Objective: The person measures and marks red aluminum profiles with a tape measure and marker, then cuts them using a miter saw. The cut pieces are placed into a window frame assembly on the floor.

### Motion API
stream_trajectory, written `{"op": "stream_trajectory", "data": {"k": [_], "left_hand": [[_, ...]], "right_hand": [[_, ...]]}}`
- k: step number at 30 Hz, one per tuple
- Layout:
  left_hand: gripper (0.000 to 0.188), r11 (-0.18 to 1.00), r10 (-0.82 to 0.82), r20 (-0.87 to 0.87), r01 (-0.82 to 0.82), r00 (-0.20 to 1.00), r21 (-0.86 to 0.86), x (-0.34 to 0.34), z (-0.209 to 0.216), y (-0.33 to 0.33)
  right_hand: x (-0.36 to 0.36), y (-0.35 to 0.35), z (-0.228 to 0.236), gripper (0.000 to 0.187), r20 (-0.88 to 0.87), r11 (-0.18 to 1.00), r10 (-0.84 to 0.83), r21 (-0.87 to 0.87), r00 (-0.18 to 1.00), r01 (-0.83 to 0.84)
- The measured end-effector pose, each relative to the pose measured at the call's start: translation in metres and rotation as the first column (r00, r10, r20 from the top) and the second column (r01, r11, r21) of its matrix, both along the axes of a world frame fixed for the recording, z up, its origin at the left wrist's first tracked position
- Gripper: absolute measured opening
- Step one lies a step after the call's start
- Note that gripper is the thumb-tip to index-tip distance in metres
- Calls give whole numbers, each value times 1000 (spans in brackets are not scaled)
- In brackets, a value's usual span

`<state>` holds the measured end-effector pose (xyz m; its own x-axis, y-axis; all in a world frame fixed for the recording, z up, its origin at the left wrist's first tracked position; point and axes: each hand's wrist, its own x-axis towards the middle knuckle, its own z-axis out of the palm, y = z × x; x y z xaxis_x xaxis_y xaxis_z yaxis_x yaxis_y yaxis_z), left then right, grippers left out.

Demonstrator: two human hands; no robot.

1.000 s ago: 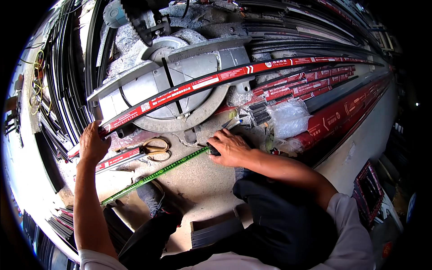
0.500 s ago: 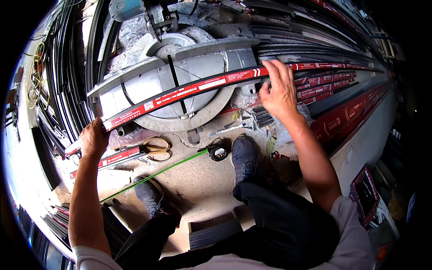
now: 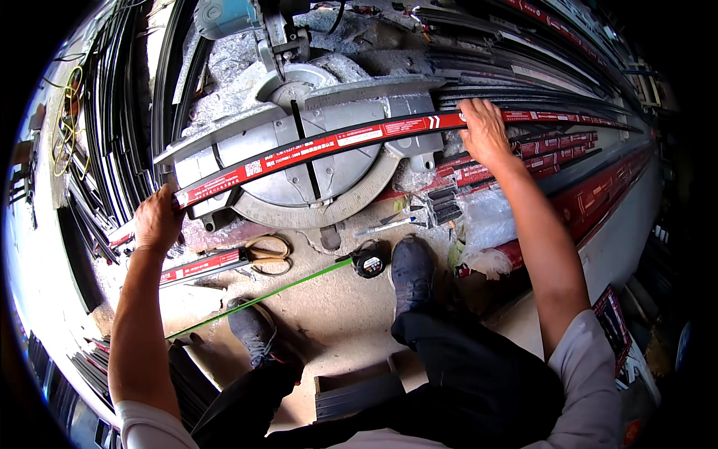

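Observation:
A long dark profile strip with red printed film [image 3: 351, 138] lies slantwise across the grey round table of a miter saw [image 3: 280, 168], in front of the saw's fence [image 3: 366, 91]. My left hand [image 3: 158, 218] is closed around the strip near its left end, just off the saw table. Right of the saw, my right hand [image 3: 488, 135] grips the same strip, fingers over its far edge and thumb on the near side. The strip runs on past both hands. Above the table is the saw's blue motor housing [image 3: 228, 16], partly cut off.
On the floor below the saw are scissors [image 3: 268, 253], a short red-filmed piece [image 3: 202, 263] and a tape measure [image 3: 368, 260] with its green blade [image 3: 277, 292] pulled out. Bundles of dark profiles [image 3: 120, 112] lie at left; red-filmed profiles [image 3: 553, 150] and plastic wrap [image 3: 486, 217] at right.
My right hand's fingers have closed onto the strip, where they were more spread before. In the picture, the saw and floor things have shifted slightly right and down.

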<state>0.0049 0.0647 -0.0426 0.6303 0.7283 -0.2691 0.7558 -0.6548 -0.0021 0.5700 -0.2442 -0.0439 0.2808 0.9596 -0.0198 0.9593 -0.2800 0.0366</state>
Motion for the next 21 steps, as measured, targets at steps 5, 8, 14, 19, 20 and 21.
{"op": "stream_trajectory", "data": {"k": [5,8,14,19,20,21], "left_hand": [[29,1000,-7,26,6,1000,18,11,1,21],[29,1000,2,16,-2,1000,26,14,2,30],[33,996,81,47,-80,996,-28,9,2,44],[34,998,63,73,-61,995,-32,4,1,51],[33,998,65,53,-63,997,-24,3,1,52],[32,998,66,33,-65,997,-18,3,3,52]], "right_hand": [[7,16,-6,47,13,999,-8,34,1000,8],[8,24,-9,46,21,998,3,55,1000,-4],[3,37,-14,46,53,998,17,63,998,-20],[-2,42,-16,43,73,997,24,73,997,-30],[-2,43,-17,43,77,997,25,73,997,-31],[-3,43,-18,42,82,997,25,73,996,-31]]}}
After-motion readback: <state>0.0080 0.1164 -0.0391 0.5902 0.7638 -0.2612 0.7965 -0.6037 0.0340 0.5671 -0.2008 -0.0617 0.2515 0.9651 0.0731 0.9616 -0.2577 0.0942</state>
